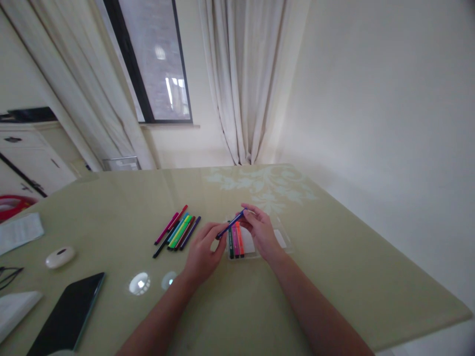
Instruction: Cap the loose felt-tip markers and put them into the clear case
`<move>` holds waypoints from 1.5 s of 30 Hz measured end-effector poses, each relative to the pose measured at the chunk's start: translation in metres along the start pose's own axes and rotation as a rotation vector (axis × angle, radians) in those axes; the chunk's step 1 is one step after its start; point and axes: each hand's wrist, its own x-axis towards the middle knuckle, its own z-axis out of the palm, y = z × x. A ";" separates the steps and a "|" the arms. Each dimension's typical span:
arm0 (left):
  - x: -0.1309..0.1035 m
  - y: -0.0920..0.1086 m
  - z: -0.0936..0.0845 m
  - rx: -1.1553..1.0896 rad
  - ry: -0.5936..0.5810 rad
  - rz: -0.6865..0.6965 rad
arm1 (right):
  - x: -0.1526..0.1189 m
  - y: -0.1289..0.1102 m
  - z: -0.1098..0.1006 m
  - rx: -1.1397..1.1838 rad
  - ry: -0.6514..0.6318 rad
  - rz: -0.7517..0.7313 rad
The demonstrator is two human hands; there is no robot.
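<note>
A dark blue marker [233, 221] is held slantwise between my two hands, above a clear plastic case [287, 243]. My left hand [205, 251] pinches its lower end. At the upper end, the fingers of my right hand [261, 230] close round the marker. Inside the case's left part, a dark green marker [230, 244], a purple marker [235, 243] and an orange marker [240, 242] lie side by side. Left of my left hand, several loose markers [180, 231] in pink, red, black, blue, green, brown and dark blue lie in a pile on the table.
The table [334, 277] has a glossy top, with its right edge running along the wall. On the left are a black tablet or phone [69, 314], a white mouse [60, 257], a pale cloth or packet [20, 232] and a dark cable [10, 276]. Curtains [243, 79] hang behind.
</note>
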 end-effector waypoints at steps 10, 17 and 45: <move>-0.009 -0.001 0.005 0.184 -0.120 0.196 | -0.003 0.006 0.001 -0.113 0.010 0.099; -0.009 0.003 0.010 0.152 -0.458 0.102 | 0.017 -0.006 -0.027 -0.454 0.105 -0.029; -0.008 0.007 0.005 0.191 -0.548 0.142 | -0.001 -0.002 -0.015 -1.348 -0.189 -0.194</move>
